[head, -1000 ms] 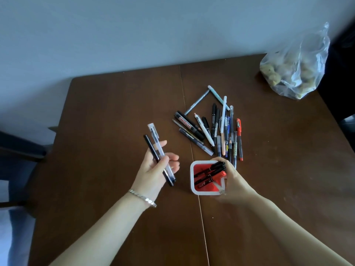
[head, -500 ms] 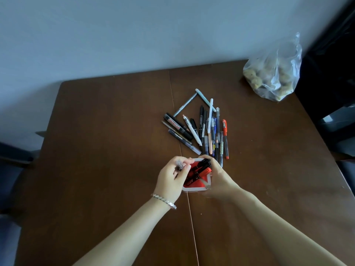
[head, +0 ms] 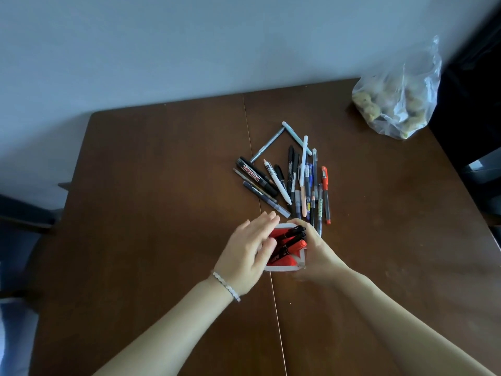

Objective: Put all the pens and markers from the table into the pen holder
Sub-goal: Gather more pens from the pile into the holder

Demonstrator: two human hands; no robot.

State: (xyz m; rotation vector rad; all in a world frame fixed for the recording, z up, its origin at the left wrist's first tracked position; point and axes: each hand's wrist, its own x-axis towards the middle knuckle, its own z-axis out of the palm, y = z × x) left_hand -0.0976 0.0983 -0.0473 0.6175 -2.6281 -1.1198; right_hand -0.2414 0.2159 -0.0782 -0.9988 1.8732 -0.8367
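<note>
A square pen holder [head: 282, 268], red inside with a white rim, stands on the brown table [head: 162, 213] with several black markers and a red-capped one [head: 294, 240] in it. My right hand [head: 317, 251] grips the holder's right side. My left hand [head: 250, 249] hovers over its left rim, fingers spread and blurred, holding nothing that I can see. Just beyond the holder lies a loose pile of pens and markers [head: 295, 177], among them a black whiteboard marker [head: 253, 175] and a red pen [head: 325, 194].
A clear plastic bag [head: 398, 101] with lumpy contents sits at the table's far right corner. A seam runs down the table's middle. A dark chair [head: 21, 213] stands at the left edge, another at the right. A wall rises behind.
My left hand carried two pens from the left to the holder and now hangs open over it without them. My right hand stayed on the holder.
</note>
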